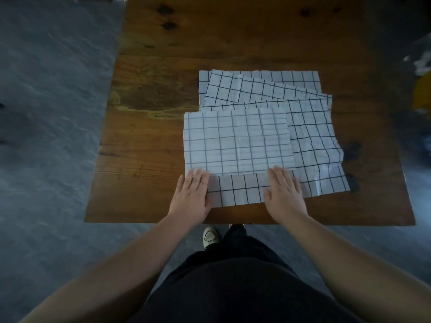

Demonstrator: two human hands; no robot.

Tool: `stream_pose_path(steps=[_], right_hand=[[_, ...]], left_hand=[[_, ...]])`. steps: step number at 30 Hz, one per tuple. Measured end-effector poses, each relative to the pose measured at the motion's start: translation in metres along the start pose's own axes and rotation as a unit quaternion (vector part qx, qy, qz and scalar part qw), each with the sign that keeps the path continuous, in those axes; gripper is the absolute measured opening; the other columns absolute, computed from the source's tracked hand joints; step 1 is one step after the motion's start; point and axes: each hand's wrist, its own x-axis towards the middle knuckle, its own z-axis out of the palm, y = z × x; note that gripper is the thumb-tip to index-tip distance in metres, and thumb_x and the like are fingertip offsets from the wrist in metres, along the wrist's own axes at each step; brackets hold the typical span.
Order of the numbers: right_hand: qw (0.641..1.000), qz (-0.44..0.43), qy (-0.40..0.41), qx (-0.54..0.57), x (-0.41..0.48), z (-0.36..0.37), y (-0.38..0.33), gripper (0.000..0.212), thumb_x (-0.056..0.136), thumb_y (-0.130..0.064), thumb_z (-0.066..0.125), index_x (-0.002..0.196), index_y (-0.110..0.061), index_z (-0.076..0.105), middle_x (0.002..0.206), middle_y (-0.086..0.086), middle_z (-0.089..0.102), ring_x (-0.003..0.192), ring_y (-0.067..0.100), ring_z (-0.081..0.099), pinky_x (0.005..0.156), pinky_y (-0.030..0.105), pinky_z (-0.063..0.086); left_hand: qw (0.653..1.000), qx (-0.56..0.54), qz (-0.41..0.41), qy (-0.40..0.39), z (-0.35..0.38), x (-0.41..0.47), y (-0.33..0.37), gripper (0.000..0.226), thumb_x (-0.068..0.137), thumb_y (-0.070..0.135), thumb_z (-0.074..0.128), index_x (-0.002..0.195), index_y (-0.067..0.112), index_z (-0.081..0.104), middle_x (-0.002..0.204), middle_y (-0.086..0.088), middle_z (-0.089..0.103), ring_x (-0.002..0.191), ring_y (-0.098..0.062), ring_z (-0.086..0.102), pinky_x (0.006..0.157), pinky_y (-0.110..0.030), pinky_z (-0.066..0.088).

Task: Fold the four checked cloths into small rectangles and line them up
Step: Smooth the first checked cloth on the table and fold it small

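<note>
Several white cloths with a black check lie in an overlapping pile on the wooden table (149,141). The top cloth (238,141) lies spread over the pile with its faint-lined side up; its near edge ends short of the cloth beneath (242,190), which shows as a strip near the table's front edge. My left hand (191,194) lies flat with straight fingers at the top cloth's near left corner. My right hand (284,192) lies flat near the top cloth's near right corner. More cloths (310,136) stick out to the right and behind (261,85).
The table's left half and far part are bare wood with dark knots. Its front edge runs just below my hands. Grey floor surrounds the table. A yellow and white object (422,89) sits blurred at the right edge. My shoe (211,236) shows under the table edge.
</note>
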Motion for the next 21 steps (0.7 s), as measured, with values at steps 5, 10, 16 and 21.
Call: stream_pose_path(steps=[5, 10, 16, 21], right_hand=[[0.992, -0.124, -0.022, -0.028, 0.009, 0.009, -0.035, 0.062, 0.107, -0.042, 0.019, 0.164, -0.021, 0.005, 0.173, 0.001, 0.0, 0.159, 0.019, -0.006, 0.129, 0.049, 0.003], [0.992, -0.125, -0.025, -0.023, 0.014, 0.005, -0.015, 0.062, 0.107, -0.043, 0.018, 0.165, -0.021, 0.008, 0.173, -0.001, 0.001, 0.159, 0.017, -0.006, 0.128, 0.05, 0.002], [0.997, -0.039, 0.018, 0.063, 0.014, -0.016, 0.044, 0.053, 0.106, -0.037, 0.032, 0.157, -0.023, 0.033, 0.167, 0.0, 0.025, 0.156, 0.018, 0.015, 0.128, 0.047, 0.014], [0.96, 0.107, 0.047, 0.256, 0.04, -0.042, 0.056, 0.047, 0.1, -0.024, 0.057, 0.145, -0.017, 0.046, 0.147, 0.005, 0.047, 0.134, 0.024, 0.045, 0.111, 0.047, 0.045]], left_hand=[[0.996, 0.032, 0.077, -0.019, 0.001, 0.031, 0.05, 0.079, 0.105, 0.038, 0.038, 0.16, 0.017, -0.015, 0.169, -0.005, -0.018, 0.154, -0.024, -0.021, 0.127, -0.047, -0.004], [0.997, 0.037, 0.059, -0.042, 0.01, 0.042, 0.05, 0.075, 0.105, 0.037, 0.037, 0.161, 0.018, -0.009, 0.17, -0.002, -0.014, 0.155, -0.022, -0.018, 0.127, -0.045, -0.006], [0.999, 0.017, 0.035, -0.023, -0.001, 0.02, 0.021, 0.073, 0.104, 0.036, 0.043, 0.162, 0.029, 0.001, 0.171, 0.0, -0.005, 0.156, -0.021, -0.011, 0.127, -0.043, -0.005], [0.999, -0.031, 0.007, 0.015, -0.013, 0.027, 0.033, 0.057, 0.102, 0.028, 0.046, 0.157, 0.025, 0.03, 0.166, 0.002, 0.021, 0.156, -0.021, 0.007, 0.127, -0.042, 0.01]])
